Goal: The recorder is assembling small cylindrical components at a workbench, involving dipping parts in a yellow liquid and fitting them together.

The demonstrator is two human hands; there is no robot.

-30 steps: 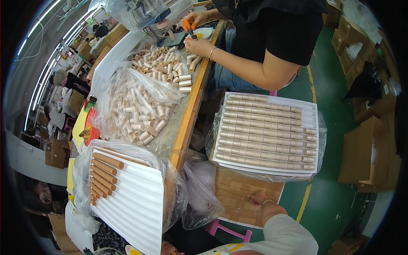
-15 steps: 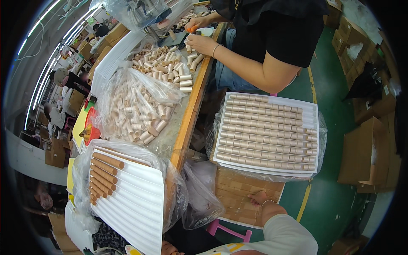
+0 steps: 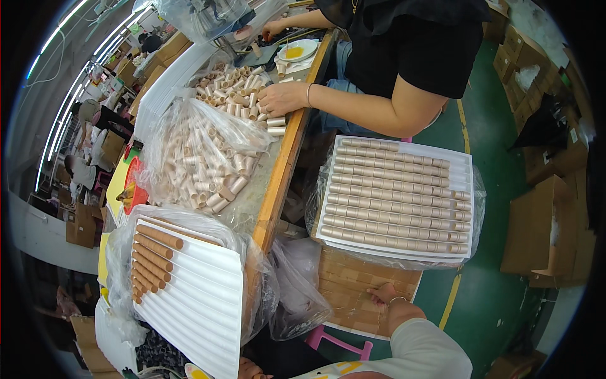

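My right hand (image 3: 383,294) lies on a brown cardboard sheet (image 3: 344,278), its index finger stretched out and the others partly bent, with nothing seen in it. At the lower edge, my left hand (image 3: 249,368) is partly cut off. Its fingers look curled, and what they may hold is hidden. Next to it slopes a white ridged tray (image 3: 205,278) with several brown tubes (image 3: 151,259) lying in its grooves at the upper left. Beyond my right hand, another white tray (image 3: 459,174) carries rows of short pale tubes (image 3: 391,199).
A co-worker's hand (image 3: 282,99) rests among loose pale tubes (image 3: 221,95) on the wood-edged bench (image 3: 278,183). Clear plastic (image 3: 189,126) covers more tubes. A white plate (image 3: 297,50) with something yellow lies beyond. A pink stool (image 3: 341,341) and cardboard boxes (image 3: 543,227) stand on the floor.
The co-worker's hands have parted: the near one has come down onto the loose tubes, the other has reached further away. The white plate now shows. My hands keep their places.
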